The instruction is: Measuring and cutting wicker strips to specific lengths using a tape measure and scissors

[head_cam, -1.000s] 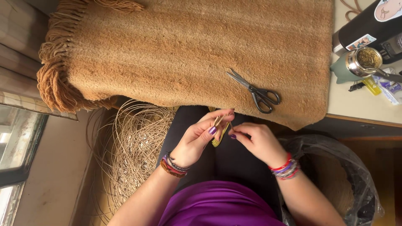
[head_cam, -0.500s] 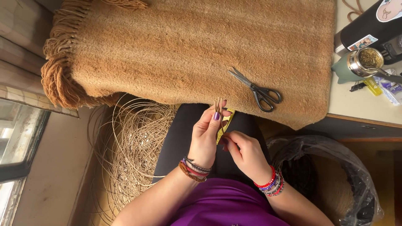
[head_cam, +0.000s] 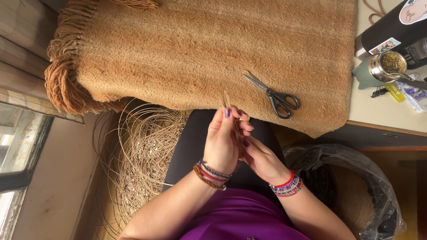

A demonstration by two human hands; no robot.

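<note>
Big tan woven mat (head_cam: 213, 58) covers the table, fringe hanging at left; loose coil of pale cord (head_cam: 138, 164) on floor beside the lap; black scissors (head_cam: 273, 95) lying on the mat near its edge; left hand (head_cam: 224, 142) pinching thin cord strands (head_cam: 227, 103) upright over lap, right hand (head_cam: 260, 155) touching it, fingers closed on the same strands lower down

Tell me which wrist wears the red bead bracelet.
The right wrist: its bracelets include a red bead strand. The left wrist has darker bands and a brown cord.
</note>
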